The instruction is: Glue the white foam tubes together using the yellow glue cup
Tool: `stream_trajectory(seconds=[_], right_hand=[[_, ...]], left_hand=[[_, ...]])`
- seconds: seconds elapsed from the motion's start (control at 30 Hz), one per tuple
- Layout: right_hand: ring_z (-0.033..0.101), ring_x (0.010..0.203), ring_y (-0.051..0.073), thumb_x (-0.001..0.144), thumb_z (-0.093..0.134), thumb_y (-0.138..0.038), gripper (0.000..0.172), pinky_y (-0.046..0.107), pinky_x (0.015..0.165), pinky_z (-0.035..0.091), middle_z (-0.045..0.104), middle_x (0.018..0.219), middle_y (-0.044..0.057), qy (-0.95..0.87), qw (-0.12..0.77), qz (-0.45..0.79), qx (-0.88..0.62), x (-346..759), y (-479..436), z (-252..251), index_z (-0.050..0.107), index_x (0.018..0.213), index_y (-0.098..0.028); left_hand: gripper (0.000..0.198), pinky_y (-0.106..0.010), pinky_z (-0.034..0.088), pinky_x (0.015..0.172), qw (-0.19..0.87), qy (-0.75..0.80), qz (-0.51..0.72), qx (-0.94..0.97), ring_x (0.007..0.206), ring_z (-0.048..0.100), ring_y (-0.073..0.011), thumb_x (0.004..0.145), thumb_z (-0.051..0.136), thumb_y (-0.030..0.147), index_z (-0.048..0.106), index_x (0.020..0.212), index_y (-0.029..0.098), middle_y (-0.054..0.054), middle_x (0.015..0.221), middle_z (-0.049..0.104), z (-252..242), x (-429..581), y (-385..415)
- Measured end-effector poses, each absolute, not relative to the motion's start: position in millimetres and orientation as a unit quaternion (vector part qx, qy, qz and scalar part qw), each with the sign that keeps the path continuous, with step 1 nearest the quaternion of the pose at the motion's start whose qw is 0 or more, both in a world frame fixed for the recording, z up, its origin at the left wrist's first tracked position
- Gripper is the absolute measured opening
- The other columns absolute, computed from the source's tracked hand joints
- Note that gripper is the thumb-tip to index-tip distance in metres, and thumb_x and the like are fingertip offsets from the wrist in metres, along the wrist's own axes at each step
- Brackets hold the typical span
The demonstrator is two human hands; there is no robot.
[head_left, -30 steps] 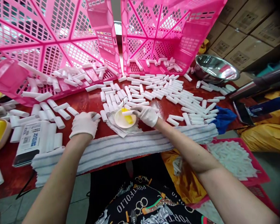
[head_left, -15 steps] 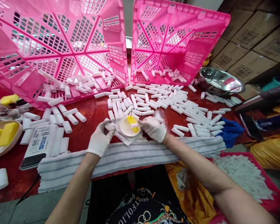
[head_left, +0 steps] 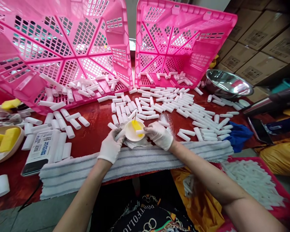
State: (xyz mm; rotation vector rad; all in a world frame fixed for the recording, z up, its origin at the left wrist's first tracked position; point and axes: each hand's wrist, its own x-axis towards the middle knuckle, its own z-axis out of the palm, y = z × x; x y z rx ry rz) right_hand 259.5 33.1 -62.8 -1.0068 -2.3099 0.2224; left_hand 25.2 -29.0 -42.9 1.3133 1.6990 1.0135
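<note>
Striped cloth, a towel [head_left: 135,165], lies along the tabletop's [head_left: 91,143] near edge. Just past its middle, the right hand [head_left: 160,135] pinches a white tube [head_left: 140,131] over a little bowl [head_left: 130,134] with a yellow block [head_left: 135,125] in it. The left hand [head_left: 111,146] grips another tube [head_left: 120,134] by the bowl (its fingers hide part). More tubes [head_left: 169,106] lie behind, up to pink crates [head_left: 72,57] toward the far edge.

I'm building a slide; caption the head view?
Left hand beside a small dish; right hand holds a white cylinder over it.
</note>
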Motion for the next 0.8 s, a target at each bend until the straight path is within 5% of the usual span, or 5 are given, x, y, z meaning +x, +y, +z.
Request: stream_trajectory(seconds=[0.17,0.47,0.63,0.8], right_hand=[[0.060,0.085,0.017,0.084,0.053,-0.032,0.031,0.028,0.077,0.047,0.065,0.097,0.008,-0.818,0.330,0.211,-0.421,257,25,-58,0.062,0.109,-0.017],[0.055,0.072,0.014,0.074,0.064,-0.036,0.019,0.026,0.067,0.045,0.061,0.082,0.005,-0.765,0.367,0.266,-0.457,249,6,-44,0.068,0.077,-0.018],[0.058,0.069,0.012,0.073,0.063,-0.043,0.031,0.024,0.062,0.046,0.063,0.083,0.004,-0.642,0.415,0.413,-0.495,250,-14,-22,0.062,0.089,-0.017],[0.044,0.042,0.007,0.077,0.055,-0.052,0.038,0.019,0.039,0.032,0.054,0.055,-0.002,-0.561,0.367,0.529,-0.521,254,-21,-13,0.060,0.087,-0.015]], left_hand=[[0.046,-0.034,0.043,0.092,0.386,0.663,0.368,0.526,0.101,0.058,-0.0215,0.076,0.055,0.045,0.054,0.113,0.018,-0.009,0.112,0.062,-42,23,-29],[0.040,-0.034,0.044,0.090,0.392,0.642,0.446,0.484,0.095,0.059,-0.0197,0.067,0.066,0.042,0.056,0.096,0.018,-0.006,0.102,0.064,-40,23,-36],[0.043,-0.033,0.047,0.084,0.453,0.605,0.465,0.461,0.087,0.060,-0.0182,0.060,0.072,0.042,0.054,0.088,0.015,-0.004,0.091,0.063,-24,35,-41],[0.043,-0.034,0.048,0.085,0.518,0.563,0.451,0.460,0.087,0.061,-0.0176,0.056,0.075,0.039,0.057,0.085,0.014,-0.005,0.091,0.064,-3,55,-53]])
